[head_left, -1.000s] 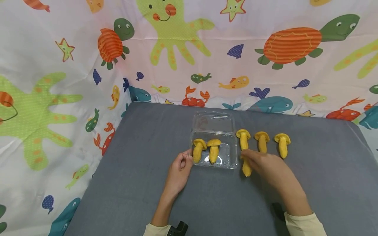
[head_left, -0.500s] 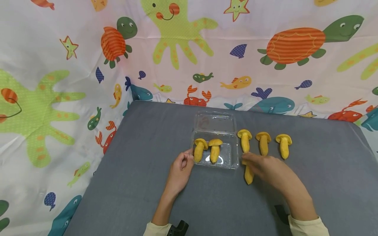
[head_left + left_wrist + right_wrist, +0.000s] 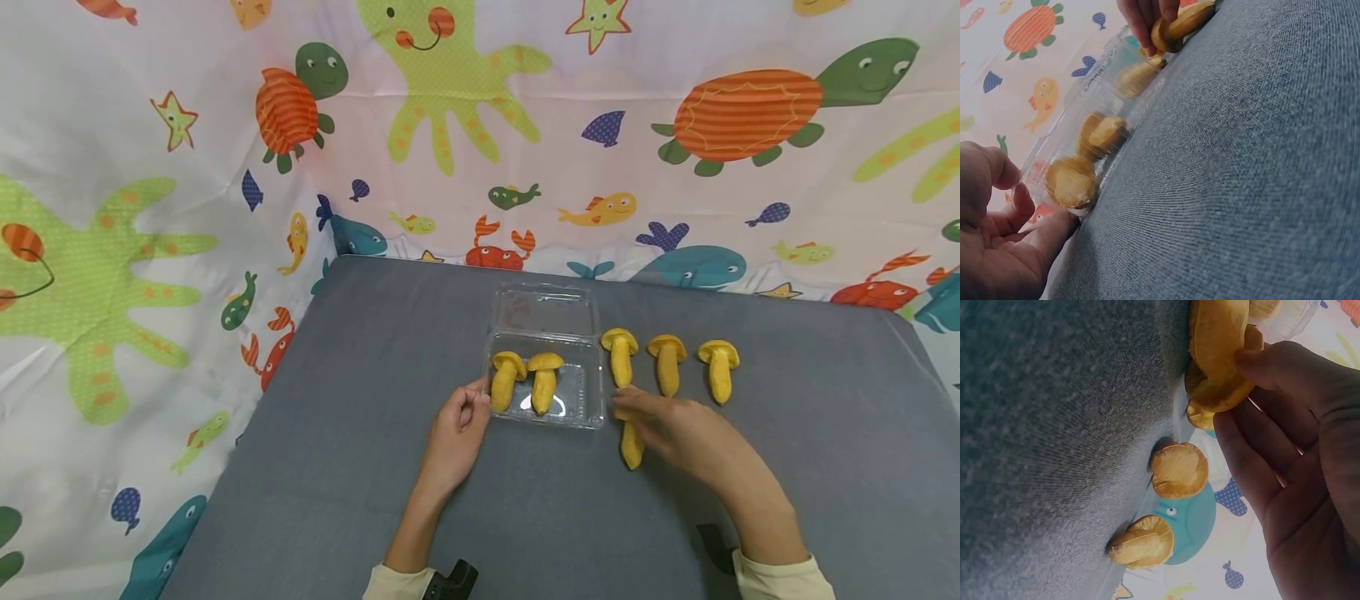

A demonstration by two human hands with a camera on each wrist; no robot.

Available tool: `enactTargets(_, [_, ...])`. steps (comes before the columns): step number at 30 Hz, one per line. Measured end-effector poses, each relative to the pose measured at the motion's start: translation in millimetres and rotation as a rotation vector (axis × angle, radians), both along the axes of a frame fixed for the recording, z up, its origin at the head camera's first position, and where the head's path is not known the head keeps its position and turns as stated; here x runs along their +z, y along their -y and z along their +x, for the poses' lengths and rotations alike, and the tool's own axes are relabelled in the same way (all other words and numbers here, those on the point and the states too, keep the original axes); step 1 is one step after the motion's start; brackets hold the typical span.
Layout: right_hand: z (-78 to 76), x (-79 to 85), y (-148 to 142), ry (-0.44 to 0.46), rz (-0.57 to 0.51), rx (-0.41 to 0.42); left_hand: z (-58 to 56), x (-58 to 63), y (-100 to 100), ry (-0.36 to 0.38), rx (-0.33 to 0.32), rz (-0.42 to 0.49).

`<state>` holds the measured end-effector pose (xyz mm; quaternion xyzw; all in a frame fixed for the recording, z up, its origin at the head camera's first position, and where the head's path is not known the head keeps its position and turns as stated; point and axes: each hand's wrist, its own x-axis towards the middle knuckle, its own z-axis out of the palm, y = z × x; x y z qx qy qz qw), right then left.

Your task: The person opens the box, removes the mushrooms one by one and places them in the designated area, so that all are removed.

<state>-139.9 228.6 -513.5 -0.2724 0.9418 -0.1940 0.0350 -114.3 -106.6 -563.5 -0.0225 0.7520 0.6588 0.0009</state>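
An opened clear plastic clamshell box [image 3: 577, 422] lies on the table, its lid folded back away from me. Two yellow mushrooms, one left [image 3: 506, 385] and one right [image 3: 543, 387], lie side by side in its tray. My left hand [image 3: 456, 433] pinches the box's near left edge between thumb and fingers. To the right of the box, my right hand [image 3: 693, 433] holds another yellow mushroom [image 3: 632, 448] by its cap, stem toward me; the fingers partly hide the cap. The right wrist view shows the thumb on this mushroom [image 3: 1219, 344].
Three more yellow mushrooms, left [image 3: 621, 360], middle [image 3: 667, 367] and right [image 3: 720, 373], lie in a row beyond my right hand. A grey cloth [image 3: 337, 467] covers the table. Behind and to the left hangs a sea-animal curtain [image 3: 450, 208].
Over the first half second my right hand shifted slightly toward me with its mushroom, and the head view moved a little. Since then almost nothing has moved. The left hand stays on the box.
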Motion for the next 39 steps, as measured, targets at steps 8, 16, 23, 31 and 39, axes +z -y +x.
enactTargets(8, [2.7, -1.9, -3, 0.009, -0.018, -0.010, 1.1, -1.1, 0, -0.004, 0.003, -0.004])
enactTargets(16, [1.5, -0.1, -7, 0.000, -0.014, -0.028, 0.7, -1.1, 0, -0.012, 0.007, -0.002])
enactTargets(23, [0.6, 7.0, -8, 0.033, 0.007, -0.054, -0.2, -0.3, 0, -0.013, 0.004, 0.007])
enactTargets(31, [-4.2, 22.8, -5, -0.081, -0.020, -0.122, -0.1, 0.4, -1, -0.007, 0.006, -0.001])
enactTargets(39, [-15.4, 46.0, 16, -0.068, -0.018, -0.131, 1.4, 1.8, -1, -0.009, -0.001, -0.014])
